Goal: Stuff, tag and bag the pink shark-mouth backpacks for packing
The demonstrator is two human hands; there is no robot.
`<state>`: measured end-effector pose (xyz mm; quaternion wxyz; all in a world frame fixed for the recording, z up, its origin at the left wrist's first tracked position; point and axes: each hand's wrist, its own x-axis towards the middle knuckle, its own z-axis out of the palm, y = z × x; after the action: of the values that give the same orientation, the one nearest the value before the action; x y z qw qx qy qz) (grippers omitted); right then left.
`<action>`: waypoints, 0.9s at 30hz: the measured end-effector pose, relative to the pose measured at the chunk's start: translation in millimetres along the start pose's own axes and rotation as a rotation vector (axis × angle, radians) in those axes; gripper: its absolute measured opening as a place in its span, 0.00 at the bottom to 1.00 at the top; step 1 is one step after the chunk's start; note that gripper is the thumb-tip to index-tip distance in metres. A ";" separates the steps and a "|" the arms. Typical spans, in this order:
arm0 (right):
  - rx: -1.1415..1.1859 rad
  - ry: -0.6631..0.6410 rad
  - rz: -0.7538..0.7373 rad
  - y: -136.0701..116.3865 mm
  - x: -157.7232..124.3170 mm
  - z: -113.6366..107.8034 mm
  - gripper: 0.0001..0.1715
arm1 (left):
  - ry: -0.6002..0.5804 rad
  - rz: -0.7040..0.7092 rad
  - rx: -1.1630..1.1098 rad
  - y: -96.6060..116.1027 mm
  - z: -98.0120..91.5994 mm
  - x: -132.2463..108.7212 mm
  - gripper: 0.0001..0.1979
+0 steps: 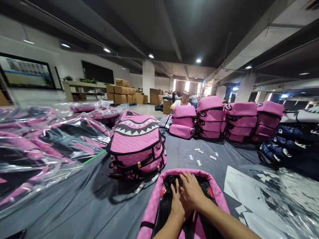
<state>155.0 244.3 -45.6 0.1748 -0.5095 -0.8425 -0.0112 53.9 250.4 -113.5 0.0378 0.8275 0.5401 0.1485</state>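
Directly in front of me lies a pink checkered backpack [154, 199], its black back side facing up and its lower part cut off by the frame's bottom edge. My left hand [177, 200] rests on the black panel with fingers stretched out. Beside it and partly over it, my right hand [191, 187] lies flat with fingers extended toward the top of the bag. No object shows in either hand. Just beyond, to the left, another pink backpack [137, 139] with a shark-mouth print sits on the grey cloth.
Pink bags in clear plastic [67, 139] cover the left side. Stacked pink backpacks [210, 116] line the far edge, with dark blue bags [281, 146] at right. White paper and plastic [251, 192] lie right of me. Small white slips [199, 162] are scattered ahead. A person [183, 99] is behind the stacks.
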 end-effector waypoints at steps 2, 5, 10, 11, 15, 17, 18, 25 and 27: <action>-0.018 -0.059 0.126 13.4 -52.5 6.3 0.33 | -0.004 -0.012 -0.023 3.0 -5.0 -1.1 0.32; -0.039 -0.169 0.202 9.8 -101.7 16.1 0.36 | 0.054 -0.045 -0.035 13.5 -20.9 -3.2 0.30; -0.129 -0.182 0.230 -25.6 -97.9 3.7 0.34 | 0.004 0.087 -0.130 14.5 -62.9 -12.2 0.24; -0.149 -0.186 0.233 -28.6 -93.3 0.9 0.34 | 0.002 0.099 -0.151 6.5 -70.3 -16.4 0.23; -0.169 -0.188 0.257 -30.6 -86.7 -5.0 0.34 | 0.013 0.013 -0.163 -31.1 -86.4 -56.2 0.26; -0.153 -0.183 0.265 -29.6 -86.4 -6.5 0.33 | -0.039 0.041 -0.164 -38.7 -83.2 -82.0 0.23; -0.146 -0.181 0.264 -28.8 -85.5 -7.4 0.33 | -0.070 0.066 -0.168 -39.3 -79.5 -91.6 0.23; -0.124 -0.169 0.260 -27.3 -79.2 -13.5 0.31 | -0.144 0.029 -0.230 -31.3 -95.2 -90.9 0.19; -0.124 -0.140 0.282 -28.1 -80.9 -9.8 0.31 | -0.092 -0.033 -0.220 -15.3 -110.5 -105.6 0.23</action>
<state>167.5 159.7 -56.6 0.0837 -0.6321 -0.7703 -0.0030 -30.6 150.3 -33.3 0.1555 0.8154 0.5316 0.1682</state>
